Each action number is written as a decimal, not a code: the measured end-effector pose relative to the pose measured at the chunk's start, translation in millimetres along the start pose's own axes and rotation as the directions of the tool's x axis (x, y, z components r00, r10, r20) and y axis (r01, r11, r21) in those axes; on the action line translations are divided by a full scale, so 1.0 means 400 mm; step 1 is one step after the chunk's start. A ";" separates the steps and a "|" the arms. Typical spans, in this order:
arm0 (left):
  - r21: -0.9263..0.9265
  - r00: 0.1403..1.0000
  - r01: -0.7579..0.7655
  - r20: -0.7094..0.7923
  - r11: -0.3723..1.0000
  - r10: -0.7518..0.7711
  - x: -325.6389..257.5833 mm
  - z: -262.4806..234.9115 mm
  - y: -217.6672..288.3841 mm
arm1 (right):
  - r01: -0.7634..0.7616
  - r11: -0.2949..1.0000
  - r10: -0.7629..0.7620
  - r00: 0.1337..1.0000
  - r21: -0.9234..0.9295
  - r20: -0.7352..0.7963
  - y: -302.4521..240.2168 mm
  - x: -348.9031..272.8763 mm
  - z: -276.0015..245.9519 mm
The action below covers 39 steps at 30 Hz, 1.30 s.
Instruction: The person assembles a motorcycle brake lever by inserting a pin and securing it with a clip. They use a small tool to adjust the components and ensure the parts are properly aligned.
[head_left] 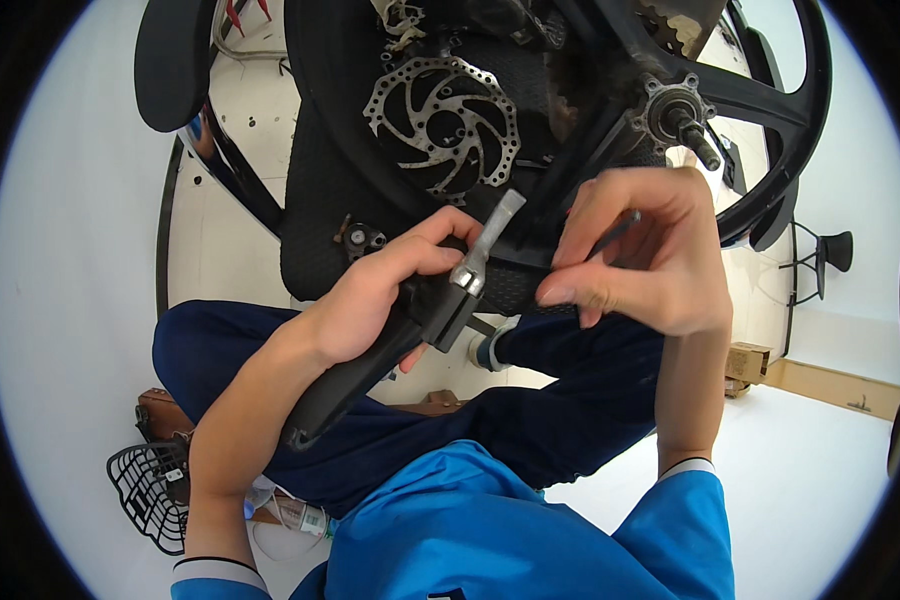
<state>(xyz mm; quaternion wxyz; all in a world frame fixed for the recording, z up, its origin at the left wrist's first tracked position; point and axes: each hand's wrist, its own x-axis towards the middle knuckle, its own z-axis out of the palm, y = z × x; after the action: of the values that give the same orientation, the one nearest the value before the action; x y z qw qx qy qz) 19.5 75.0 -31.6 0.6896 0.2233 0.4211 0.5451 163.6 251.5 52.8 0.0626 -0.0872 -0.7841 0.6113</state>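
My left hand (370, 295) is closed round a black-handled tool (345, 375), tilted up to the right. Its end has a shiny metal collar and a flat silver blade (495, 225); whether it is powered I cannot tell. To the right, my right hand (650, 250) has thumb and forefinger close together in a pinch, with a thin dark rod (618, 230) showing between the fingers. The rod's other end is hidden. Beyond the blade lies a silver brake disc (445, 125) with many holes. A black spoked wheel (610, 130) with a bare hub axle (690, 130) rests beside it.
A black seat (310, 200) with an armrest (175, 60) bears the disc, wheel and a small black metal part (358, 238). My legs in dark trousers (580, 390) are below. A black wire basket (150, 490) is at lower left; a cardboard box (748, 360) is at right.
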 end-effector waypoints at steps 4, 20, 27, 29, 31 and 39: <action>-0.100 0.999 -0.034 -0.046 0.994 0.030 -0.003 -0.011 -0.009 | 0.391 0.845 -0.363 0.920 -0.364 0.146 -0.009 -0.015 0.056; -0.555 0.983 -0.019 0.143 0.832 0.118 0.001 -0.038 -0.025 | 0.304 0.777 -0.227 0.952 -0.551 0.205 0.099 -0.148 0.174; -0.527 0.945 -0.004 0.275 0.850 0.175 0.006 -0.044 -0.035 | 0.222 0.600 -0.302 0.952 -0.769 0.040 0.110 -0.111 0.054; -0.391 0.961 -0.040 0.236 0.919 0.142 0.008 -0.032 -0.034 | 0.202 0.521 -0.331 0.943 -0.829 0.021 0.081 -0.097 0.038; -0.342 0.967 -0.047 0.219 0.939 0.128 0.010 -0.028 -0.036 | 0.190 0.467 -0.366 0.930 -0.864 0.006 0.064 -0.087 0.040; -0.539 0.992 -0.004 0.108 0.842 0.073 0.002 -0.011 -0.020 | 0.123 0.535 -0.323 0.944 -0.836 -0.069 0.027 -0.083 0.087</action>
<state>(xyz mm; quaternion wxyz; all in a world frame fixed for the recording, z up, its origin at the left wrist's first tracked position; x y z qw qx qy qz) 20.2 72.6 -40.4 0.7382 0.0630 0.2034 0.6401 189.7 214.2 34.0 0.1769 -0.0705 -0.9702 0.1498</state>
